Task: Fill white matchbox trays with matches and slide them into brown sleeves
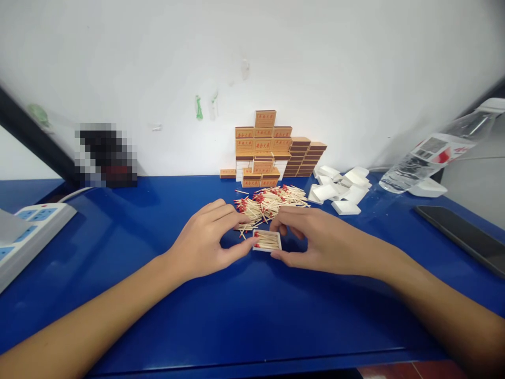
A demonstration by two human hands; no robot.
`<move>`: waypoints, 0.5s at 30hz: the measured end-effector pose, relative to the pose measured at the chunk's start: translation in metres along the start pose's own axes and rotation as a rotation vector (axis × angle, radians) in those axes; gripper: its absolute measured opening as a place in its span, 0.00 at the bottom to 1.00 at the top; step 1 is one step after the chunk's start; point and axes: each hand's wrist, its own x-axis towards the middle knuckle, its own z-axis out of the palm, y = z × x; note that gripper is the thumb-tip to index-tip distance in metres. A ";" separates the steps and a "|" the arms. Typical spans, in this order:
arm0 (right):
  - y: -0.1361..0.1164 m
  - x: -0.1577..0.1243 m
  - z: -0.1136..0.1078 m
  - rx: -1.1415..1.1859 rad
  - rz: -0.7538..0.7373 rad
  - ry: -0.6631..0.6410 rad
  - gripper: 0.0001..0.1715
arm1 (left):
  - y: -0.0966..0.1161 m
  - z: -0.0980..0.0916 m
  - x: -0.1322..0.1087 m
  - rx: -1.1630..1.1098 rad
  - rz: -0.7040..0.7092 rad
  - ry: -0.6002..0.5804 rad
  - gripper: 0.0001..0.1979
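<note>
A small white matchbox tray [267, 248] lies on the blue table, filled with red-tipped matches [268, 240] laid lengthwise. My right hand [315, 239] holds the tray at its right end, thumb at the near corner and curled fingers at the far side. From the left, my left hand [211, 237] reaches in with thumb and fingers apart. Its thumb tip touches the match heads at the tray's left end, while the index finger rests by the loose pile of matches [272, 202]. That pile spreads just behind both hands.
Stacked matchboxes [265, 145] stand against the wall. Several empty white trays [346, 207] lie in a heap to their right, near a tilted water bottle [434, 152]. A black phone [465, 237] is at the right, a power strip [43, 226] at the left.
</note>
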 end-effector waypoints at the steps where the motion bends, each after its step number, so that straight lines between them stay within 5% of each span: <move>1: 0.000 0.000 0.000 -0.005 0.006 0.002 0.11 | 0.000 0.000 0.000 0.005 -0.001 0.008 0.12; 15: 0.005 0.001 0.000 0.016 0.033 -0.029 0.14 | -0.002 0.000 0.000 0.011 -0.004 0.008 0.11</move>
